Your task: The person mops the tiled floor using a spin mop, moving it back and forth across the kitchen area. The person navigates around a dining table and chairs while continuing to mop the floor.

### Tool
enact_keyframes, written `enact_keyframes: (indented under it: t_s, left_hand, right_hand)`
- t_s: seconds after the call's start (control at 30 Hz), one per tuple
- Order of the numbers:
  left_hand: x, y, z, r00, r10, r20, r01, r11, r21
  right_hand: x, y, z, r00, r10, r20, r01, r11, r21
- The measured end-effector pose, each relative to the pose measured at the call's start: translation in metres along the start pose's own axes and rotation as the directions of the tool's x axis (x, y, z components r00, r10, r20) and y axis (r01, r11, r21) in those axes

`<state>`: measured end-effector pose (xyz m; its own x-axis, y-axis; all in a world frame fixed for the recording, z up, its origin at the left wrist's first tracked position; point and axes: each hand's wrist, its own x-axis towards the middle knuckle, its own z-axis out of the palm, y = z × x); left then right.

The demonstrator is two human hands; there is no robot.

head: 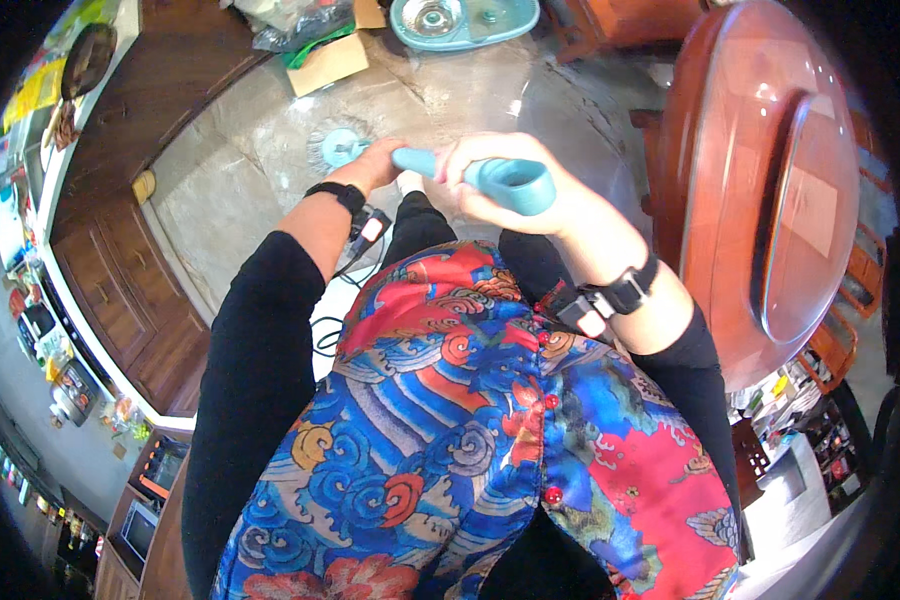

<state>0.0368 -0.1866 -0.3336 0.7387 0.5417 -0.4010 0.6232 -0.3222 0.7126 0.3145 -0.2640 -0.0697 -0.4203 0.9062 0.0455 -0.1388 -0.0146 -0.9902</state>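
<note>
A teal spin mop's handle (420, 161) runs between my two hands, close below the camera. My right hand (506, 150) is wrapped around its upper part, just short of the looped handle end (521, 186). Lower on the same handle, my left hand (379, 161) is closed around it. Past that hand, the round mop head (339, 146) with its grey fringe rests on the marbled tile floor (232, 180). Each of my wrists has a black strap with a small device on it.
A teal mop bucket (487, 34) with a metal spin basket stands ahead. Beside it are an open cardboard box (330, 66) and plastic bags (292, 30). Dark wood cabinets (120, 277) line the left under a cluttered counter. A glossy wooden table (727, 195) stands close on the right.
</note>
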Motion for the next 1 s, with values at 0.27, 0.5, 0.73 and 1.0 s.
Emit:
enact_keyframes:
  t_s: [0.27, 0.5, 0.73, 1.0]
  left_hand:
    - [0.129, 0.203, 0.077, 0.949, 0.254, 0.186, -0.269, 0.961, 0.057]
    - [0.172, 0.280, 0.127, 0.847, 0.530, 0.028, -0.519, 0.838, -0.170]
    - [0.136, 0.303, 0.130, 0.910, 0.414, -0.003, -0.408, 0.895, -0.182]
    - [0.062, 0.266, 0.090, 0.987, 0.159, 0.036, -0.156, 0.984, -0.088]
  right_hand:
    - [-0.153, -0.091, -0.086, 0.960, 0.001, -0.281, -0.072, 0.967, -0.244]
    - [-0.209, -0.142, -0.088, 0.882, 0.093, -0.463, -0.235, 0.936, -0.261]
    - [-0.182, -0.161, -0.053, 0.953, 0.056, -0.297, -0.208, 0.835, -0.510]
    - [-0.132, -0.149, -0.027, 0.991, 0.105, 0.080, -0.059, 0.895, -0.441]
